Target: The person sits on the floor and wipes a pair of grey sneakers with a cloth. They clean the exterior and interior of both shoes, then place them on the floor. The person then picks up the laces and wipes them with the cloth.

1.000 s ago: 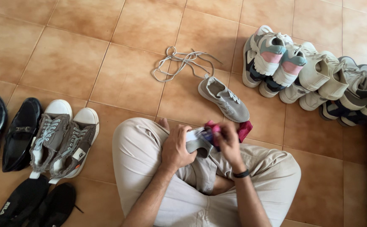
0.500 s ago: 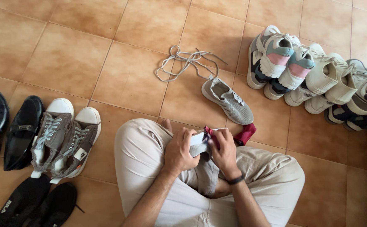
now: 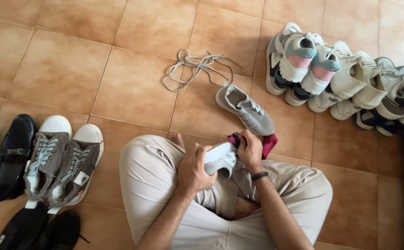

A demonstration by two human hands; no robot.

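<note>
The left hand [image 3: 193, 169] clasps a grey sneaker [image 3: 220, 159] over the lap. The right hand [image 3: 250, 150] pinches a red cloth [image 3: 268, 143] against the sneaker's sole.

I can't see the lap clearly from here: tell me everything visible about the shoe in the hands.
The shoe is a low grey sneaker with a white sole, turned so the sole faces up toward the camera. It sits over the crossed legs in beige trousers. The left hand grips it from one side. The right hand presses a dark red cloth against its far end. Its upper is mostly hidden, and whether it is laced cannot be told.
</note>
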